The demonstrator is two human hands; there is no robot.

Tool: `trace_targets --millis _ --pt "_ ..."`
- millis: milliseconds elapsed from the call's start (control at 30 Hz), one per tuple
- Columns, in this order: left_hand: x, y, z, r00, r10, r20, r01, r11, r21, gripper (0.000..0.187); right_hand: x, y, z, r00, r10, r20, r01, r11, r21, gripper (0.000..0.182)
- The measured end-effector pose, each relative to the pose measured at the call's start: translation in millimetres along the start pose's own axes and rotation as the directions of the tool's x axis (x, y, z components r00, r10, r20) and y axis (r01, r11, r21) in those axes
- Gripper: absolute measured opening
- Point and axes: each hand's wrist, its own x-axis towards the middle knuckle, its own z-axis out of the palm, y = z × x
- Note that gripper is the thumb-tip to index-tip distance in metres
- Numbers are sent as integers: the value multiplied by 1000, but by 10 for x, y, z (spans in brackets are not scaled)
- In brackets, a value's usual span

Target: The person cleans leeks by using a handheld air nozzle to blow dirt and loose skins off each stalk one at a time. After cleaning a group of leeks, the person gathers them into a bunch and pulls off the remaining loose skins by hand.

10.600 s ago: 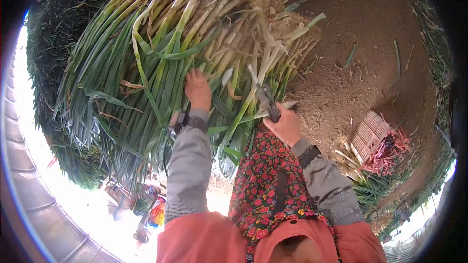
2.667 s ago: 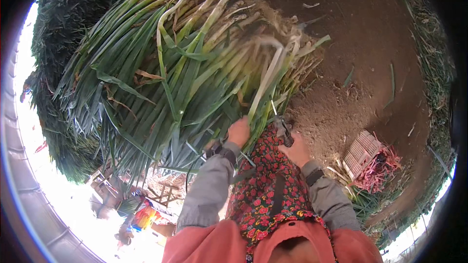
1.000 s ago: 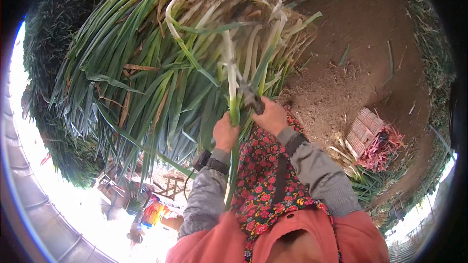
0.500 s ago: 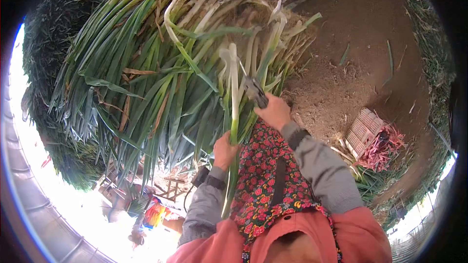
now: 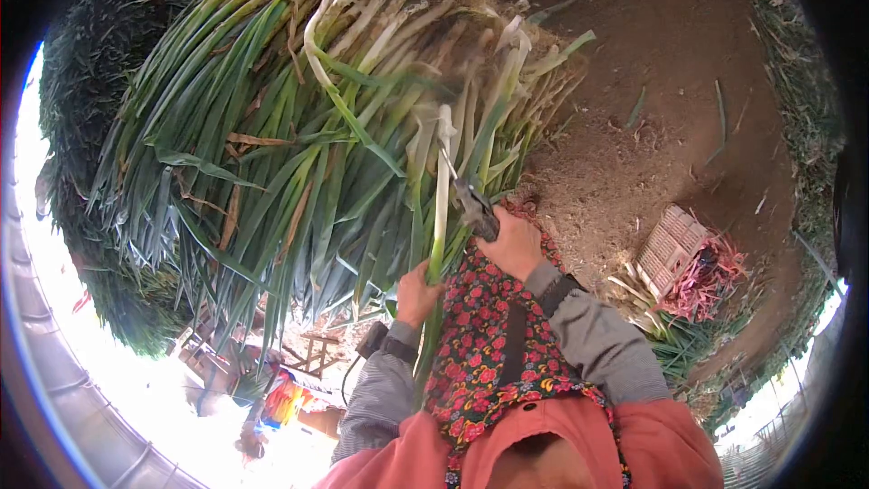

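My left hand (image 5: 420, 294) is closed around a long green onion (image 5: 441, 208), whose white stem points up and away from me. Its green leaves hang down along the floral apron. In my right hand (image 5: 512, 240) is a dark air blow gun (image 5: 474, 210), its thin nozzle beside the white stem. Loose pale skin shows around the upper stem, partly blurred. Behind the stem lies a large pile of green onions (image 5: 272, 136), roots toward the far side and leaves toward me.
A woven basket (image 5: 672, 252) with pink strips (image 5: 713, 281) stands on the brown soil (image 5: 615, 163) at the right. Green leaves lie beside it. A small wooden frame (image 5: 314, 355) and colourful cloth (image 5: 285, 397) are at the lower left.
The held onion and both hands have moved slightly toward me. The blow gun has come down a little with my right hand and still points at the stem.
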Motion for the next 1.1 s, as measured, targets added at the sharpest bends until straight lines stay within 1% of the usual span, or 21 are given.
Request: trace_targets --millis 33,133,167,200,267,300,367,400,433,533,567,667,700,767,800,833,867,933,967,1067,1100 --pt "-11 24 -39 1000 -5 10 5 999 -43 56 -41 55 21 1000 -4 -2 4 1000 2 42" --pt "-11 208 -213 993 -60 103 65 997 -41 54 167 209 122 997 70 -25 -72 994 -76 43" --pt "-12 105 -142 996 -37 78 39 999 -24 54 271 238 98 994 102 -24 -104 992 -78 45" --pt "3 -75 -16 999 -12 51 12 1000 -6 54 267 224 86 996 77 -37 -79 995 -61 45" --pt "32 -158 24 999 18 26 -18 1000 10 54 214 151 0 997 31 -68 -32 999 -27 46" --pt "30 -131 8 999 20 34 -20 1000 5 54 131 80 -51 999 51 18 -49 996 -79 46" --pt "35 -76 -44 998 38 54 -35 998 -59 55 50 159 30 999 41 11 -39 993 -111 46" --pt "42 -81 -58 997 35 67 -31 998 -54 56 52 171 64 999 33 9 -32 992 -123 46" --pt "49 -88 -67 996 30 80 -26 999 -47 56 150 188 76 996 78 31 -73 989 -130 45" --pt "25 -60 -72 994 -19 110 24 999 -44 57 461 188 64 993 104 -63 -111 987 -115 44" --pt "23 -45 -92 992 -37 119 43 998 -45 58 473 168 50 993 95 -74 -101 992 -75 43" --pt "8 -16 -94 998 -25 66 29 998 -49 61 204 115 0 1000 9 -1 -9 994 -111 45" --pt "21 -22 -117 995 -39 96 46 996 -79 62 120 120 2 999 20 41 -15 993 -114 47" --pt "72 -67 -183 986 -58 155 79 988 -135 64 139 208 107 1000 6 -19 -9 989 -151 47" --pt "98 -121 -157 986 -33 163 59 985 -160 64 160 243 143 999 -2 -50 -7 986 -167 48" --pt "134 -189 -126 986 -7 167 38 982 -183 65 314 218 120 998 62 15 -59 987 -153 46" --pt "153 -263 -107 985 18 170 17 979 -204 66 432 197 96 997 76 -27 -79 990 -121 45" --pt "96 -246 -121 989 54 139 -32 987 -160 68 593 123 39 989 104 -107 -110 993 -51 45" --pt "108 -208 -121 990 79 114 -62 988 -141 69 553 89 -24 989 111 -100 -114 993 -29 45" --pt "15 37 -254 987 112 115 -97 986 -133 70 172 79 -165 989 20 -146 -13 999 43 52" --pt "32 48 -251 988 116 101 -106 990 -97 66 63 129 -189 986 28 -164 -24 999 25 58"
